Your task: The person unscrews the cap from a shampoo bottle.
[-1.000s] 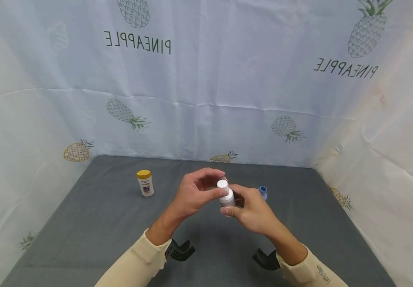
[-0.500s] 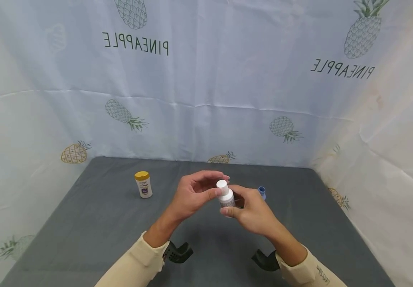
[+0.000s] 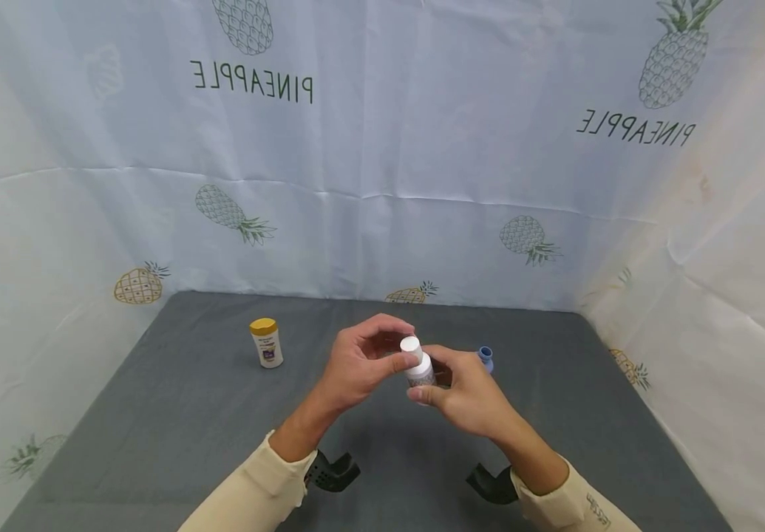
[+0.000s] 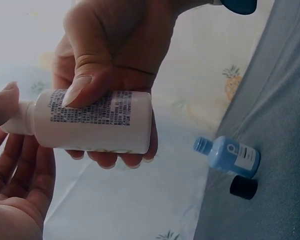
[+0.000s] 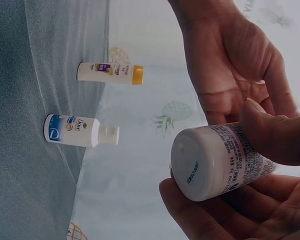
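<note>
A small white bottle (image 3: 421, 375) is held in the air over the table, between both hands. My right hand (image 3: 470, 390) grips its body, thumb on the printed label, which the left wrist view shows filled with fine text. At the bottle's top, my left hand (image 3: 355, 363) pinches the white cap (image 4: 24, 119) between thumb and fingers. The bottle's base (image 5: 194, 169), with a stamped code, faces the right wrist camera. Behind the right hand stands a blue bottle (image 4: 234, 156) with an uncovered neck, partly hidden in the head view. A black cap (image 4: 243, 187) lies beside it.
Toward the left back of the grey table (image 3: 176, 414) stands a white bottle with a yellow cap (image 3: 266, 343). A white and blue Dove bottle (image 5: 75, 131) shows in the right wrist view; the hands hide it in the head view. Pineapple-print curtains (image 3: 382, 148) surround the table.
The left thumb and fingers have shifted slightly around the white cap, easing off and then closing on it again. The right hand keeps the bottle in nearly the same place.
</note>
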`<state>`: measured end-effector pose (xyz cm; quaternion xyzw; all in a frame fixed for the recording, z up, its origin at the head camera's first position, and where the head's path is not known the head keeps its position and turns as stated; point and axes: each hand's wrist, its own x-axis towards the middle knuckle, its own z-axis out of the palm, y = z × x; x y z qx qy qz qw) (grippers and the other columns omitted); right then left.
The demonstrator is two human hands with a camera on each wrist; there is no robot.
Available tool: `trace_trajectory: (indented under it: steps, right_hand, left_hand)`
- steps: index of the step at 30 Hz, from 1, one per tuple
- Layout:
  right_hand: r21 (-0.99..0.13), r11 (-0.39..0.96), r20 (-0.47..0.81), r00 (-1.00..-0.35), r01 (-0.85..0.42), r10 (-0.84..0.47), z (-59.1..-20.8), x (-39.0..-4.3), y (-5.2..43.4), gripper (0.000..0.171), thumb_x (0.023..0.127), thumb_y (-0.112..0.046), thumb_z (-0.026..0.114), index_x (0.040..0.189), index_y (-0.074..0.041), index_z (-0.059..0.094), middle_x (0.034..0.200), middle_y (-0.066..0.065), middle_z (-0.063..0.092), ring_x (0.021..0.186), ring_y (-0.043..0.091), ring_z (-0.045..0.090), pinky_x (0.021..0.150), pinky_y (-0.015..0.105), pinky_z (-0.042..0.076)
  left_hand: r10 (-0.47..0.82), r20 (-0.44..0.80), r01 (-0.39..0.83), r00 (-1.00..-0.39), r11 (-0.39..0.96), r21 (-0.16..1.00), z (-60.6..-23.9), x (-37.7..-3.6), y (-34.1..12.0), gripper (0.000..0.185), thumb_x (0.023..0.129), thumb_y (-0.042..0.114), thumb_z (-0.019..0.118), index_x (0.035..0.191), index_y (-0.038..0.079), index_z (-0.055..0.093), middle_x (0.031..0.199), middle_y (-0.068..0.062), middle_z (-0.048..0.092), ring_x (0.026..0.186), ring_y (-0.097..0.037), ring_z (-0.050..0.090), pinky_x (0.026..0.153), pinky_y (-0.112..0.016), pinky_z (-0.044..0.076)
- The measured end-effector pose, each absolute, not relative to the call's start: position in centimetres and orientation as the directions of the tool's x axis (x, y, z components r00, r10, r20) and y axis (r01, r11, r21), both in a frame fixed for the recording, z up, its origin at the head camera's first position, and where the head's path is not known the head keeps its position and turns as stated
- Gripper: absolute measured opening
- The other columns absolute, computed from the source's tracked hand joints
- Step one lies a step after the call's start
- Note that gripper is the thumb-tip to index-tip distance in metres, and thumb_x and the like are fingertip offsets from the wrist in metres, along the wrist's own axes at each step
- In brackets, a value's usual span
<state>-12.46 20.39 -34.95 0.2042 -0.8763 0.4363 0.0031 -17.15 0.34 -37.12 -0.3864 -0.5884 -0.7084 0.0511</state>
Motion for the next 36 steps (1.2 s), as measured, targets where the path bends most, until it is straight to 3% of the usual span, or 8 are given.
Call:
trace_trajectory:
  steps: [10, 15, 21, 29, 36]
  right_hand:
    - [-0.767, 0.542, 0.169, -0.922, -0.344, -0.347, -34.9, -12.6, 20.3, 0.047, 0.092, -0.014, 0.080, 0.136, -0.006, 0.065, 0.121, 0.011, 0.073, 0.107, 0.023, 0.074, 0.088, 0.033, 0.063]
    - [-0.769, 0.547, 0.155, -0.927, -0.331, -0.342, -34.8, -12.6, 20.3, 0.048, 0.093, -0.015, 0.080, 0.137, -0.005, 0.064, 0.122, 0.013, 0.073, 0.108, 0.024, 0.074, 0.088, 0.035, 0.063]
    - [-0.761, 0.556, 0.159, -0.927, -0.334, -0.340, -34.8, -12.7, 20.2, 0.048, 0.092, -0.016, 0.080, 0.136, -0.005, 0.065, 0.120, 0.012, 0.073, 0.106, 0.023, 0.074, 0.087, 0.034, 0.063]
    - [-0.751, 0.567, 0.165, -0.928, -0.339, -0.335, -34.8, -12.8, 20.0, 0.046, 0.092, -0.014, 0.080, 0.135, -0.005, 0.066, 0.119, 0.010, 0.074, 0.104, 0.022, 0.074, 0.088, 0.036, 0.063]
    - [-0.754, 0.562, 0.166, -0.926, -0.340, -0.338, -34.8, -13.1, 20.0, 0.044, 0.092, -0.015, 0.080, 0.133, -0.006, 0.066, 0.118, 0.010, 0.074, 0.104, 0.021, 0.074, 0.087, 0.032, 0.063]
  left_hand:
    - [0.403, 0.657, 0.545, -0.637, -0.366, 0.754, -37.3, -17.6, 0.0, 0.022, 0.099, 0.001, 0.067, 0.116, -0.014, 0.065, 0.120, -0.036, 0.063, 0.109, -0.007, 0.070, 0.093, -0.026, 0.060]
    - [0.426, 0.652, 0.530, -0.627, -0.381, 0.758, -37.3, -17.8, -0.2, 0.024, 0.099, 0.000, 0.066, 0.118, -0.015, 0.065, 0.122, -0.040, 0.064, 0.113, -0.008, 0.071, 0.095, -0.029, 0.060]
    - [0.436, 0.633, 0.525, -0.640, -0.353, 0.774, -37.2, -17.8, -0.4, 0.027, 0.097, 0.000, 0.070, 0.120, -0.012, 0.065, 0.118, -0.036, 0.065, 0.104, -0.008, 0.071, 0.091, -0.029, 0.062]
    - [0.450, 0.592, 0.512, -0.668, -0.299, 0.805, -36.9, -18.0, -0.4, 0.031, 0.096, 0.002, 0.073, 0.123, -0.011, 0.065, 0.120, -0.031, 0.062, 0.105, -0.005, 0.069, 0.094, -0.024, 0.060]
    - [0.519, 0.625, 0.530, -0.583, -0.341, 0.777, -36.7, -18.5, -0.7, 0.033, 0.097, -0.002, 0.068, 0.128, -0.015, 0.063, 0.129, -0.037, 0.062, 0.114, -0.007, 0.069, 0.100, -0.028, 0.059]
